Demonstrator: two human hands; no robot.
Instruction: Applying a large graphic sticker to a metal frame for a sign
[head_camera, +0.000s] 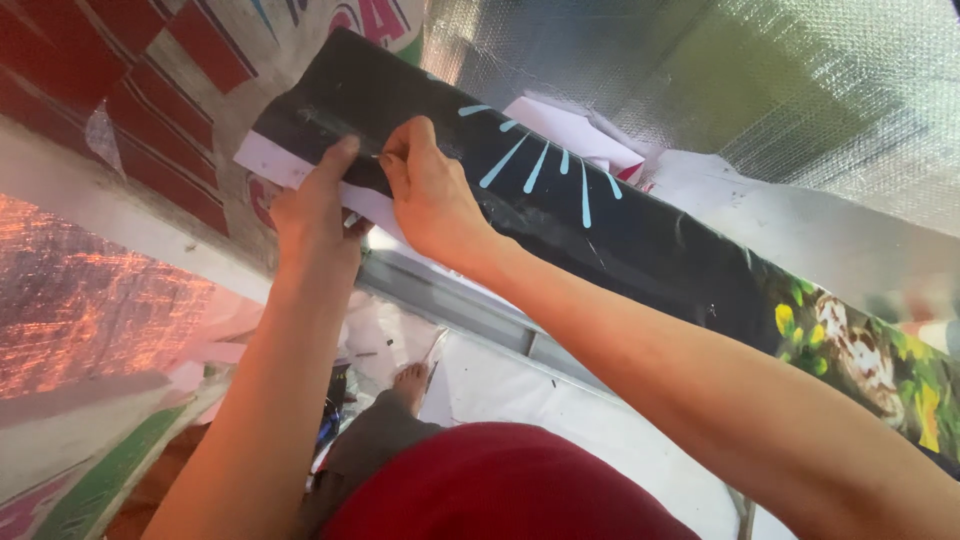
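We see both hands up on a long black glossy printed banner sheet (600, 230) with pale blue ray stripes, flowers printed toward its far right end. Left hand (315, 215) sits at the sheet's upper left end, fingers flat and close together, pressing the black edge where a white backing paper strip (265, 160) shows beneath it. Right hand (430, 195) is just beside it, touching, fingers narrowed to a pinch on the sheet's edge; possibly a thin pin or staple is between them, too small to tell. Below the sheet runs a grey metal rail (450, 300); above it, silver bubble-foil sheeting (750, 90); left of it, a red brick wall (120, 90). We judge the sheet light, limp, smooth and slippery, prone to crease; best held by the edge near the backing.
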